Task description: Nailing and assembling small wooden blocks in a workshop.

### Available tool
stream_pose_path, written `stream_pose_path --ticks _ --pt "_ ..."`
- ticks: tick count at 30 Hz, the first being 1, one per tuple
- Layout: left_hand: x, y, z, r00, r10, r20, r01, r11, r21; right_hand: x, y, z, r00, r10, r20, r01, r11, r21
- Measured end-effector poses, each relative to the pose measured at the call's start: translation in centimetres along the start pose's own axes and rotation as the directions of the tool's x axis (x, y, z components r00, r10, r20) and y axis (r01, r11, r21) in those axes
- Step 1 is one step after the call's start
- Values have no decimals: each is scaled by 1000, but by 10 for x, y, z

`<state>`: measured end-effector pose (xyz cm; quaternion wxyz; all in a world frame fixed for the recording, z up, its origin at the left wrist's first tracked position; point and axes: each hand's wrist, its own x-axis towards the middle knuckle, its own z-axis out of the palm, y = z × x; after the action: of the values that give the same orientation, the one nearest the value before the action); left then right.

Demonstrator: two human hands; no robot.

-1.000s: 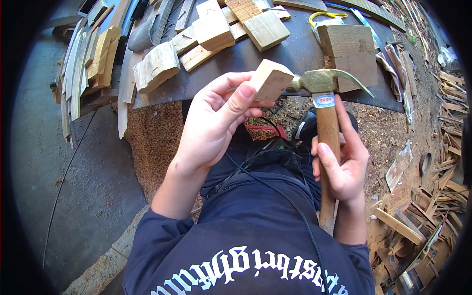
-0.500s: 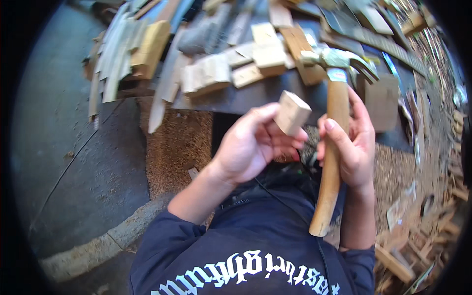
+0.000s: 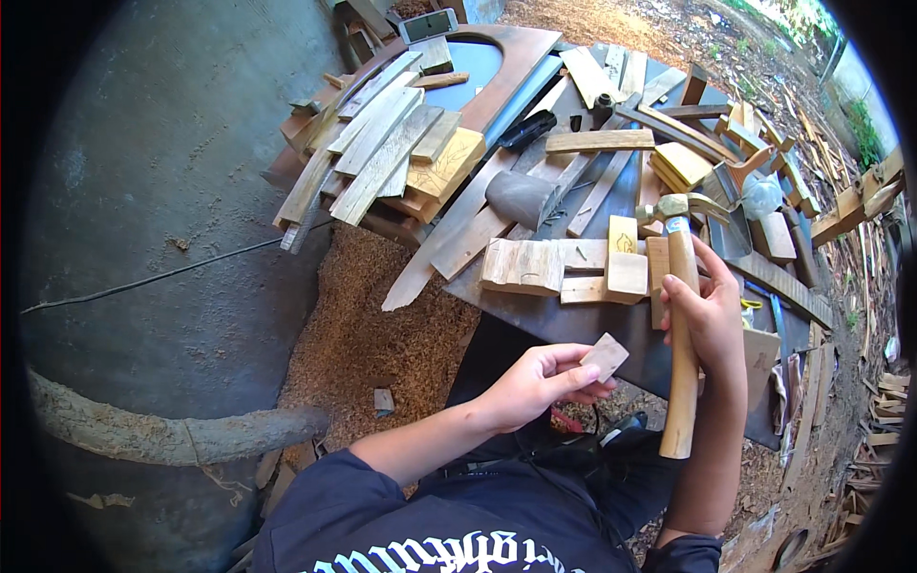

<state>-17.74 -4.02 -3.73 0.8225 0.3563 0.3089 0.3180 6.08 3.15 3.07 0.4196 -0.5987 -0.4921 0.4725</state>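
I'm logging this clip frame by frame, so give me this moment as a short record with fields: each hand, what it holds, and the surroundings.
left hand: left hand pinches a small wooden block in its fingertips
right hand: right hand grips a claw hammer by its wooden handle, head up
work surface: dark board strewn with wood offcuts
ground: sawdust beside concrete
far end: phone

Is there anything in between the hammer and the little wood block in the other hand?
Nothing visible. The left hand pinches the block in the air. The hammer stands upright in the right hand, just beside it. Only open air shows between block and handle; the dark board lies behind them.
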Motion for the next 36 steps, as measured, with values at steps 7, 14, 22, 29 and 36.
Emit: stream_pose_path --ticks 7,14,22,29,36 --pt "8 -1 -7 1000 -14 26 13 999 40 14 -20 -11 984 155 87 -152 987 -42" --pt "3 -19 -14 997 61 36 -65 993 94 -21 -22 -40 968 163 194 -217 927 305" --pt "3 -39 -25 978 196 -70 -162 927 338 -121 9 -43 997 10 74 -56 761 646" --pt "-2 -33 -35 942 325 -82 -190 720 668 -169 19 -40 995 11 -103 53 799 600" --pt "-7 -78 -117 891 451 51 -147 181 972 -204 115 -75 982 165 96 -191 830 524"
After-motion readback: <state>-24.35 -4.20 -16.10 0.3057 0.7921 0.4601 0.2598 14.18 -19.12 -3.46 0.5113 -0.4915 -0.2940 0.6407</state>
